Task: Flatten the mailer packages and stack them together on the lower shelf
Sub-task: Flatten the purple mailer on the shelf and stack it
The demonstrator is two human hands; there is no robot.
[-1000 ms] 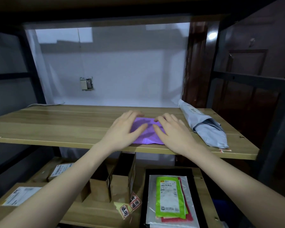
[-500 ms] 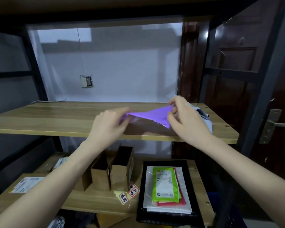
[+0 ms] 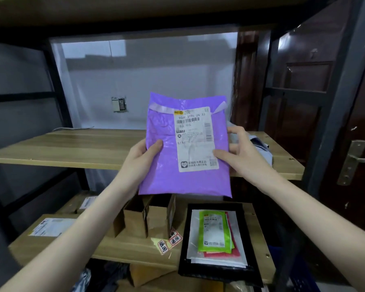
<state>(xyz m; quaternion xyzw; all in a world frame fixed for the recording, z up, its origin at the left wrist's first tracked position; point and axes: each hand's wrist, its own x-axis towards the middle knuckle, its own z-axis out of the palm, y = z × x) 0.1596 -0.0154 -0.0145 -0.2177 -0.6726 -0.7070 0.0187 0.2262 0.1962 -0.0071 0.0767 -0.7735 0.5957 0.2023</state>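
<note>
The upper shelf (image 3: 72, 148) is bare wood across the left and centre of the frame; only a grey mailer (image 3: 259, 144) crowds its right end. On the lower shelf (image 3: 122, 249), open cardboard boxes (image 3: 143, 218) stand at centre, flat labelled boxes (image 3: 49, 227) lie at lower left, and a black tray (image 3: 184, 239) of stacked mailers (image 3: 214, 234) fills the right. Dark frame posts (image 3: 57, 85) flank the sides.
</note>
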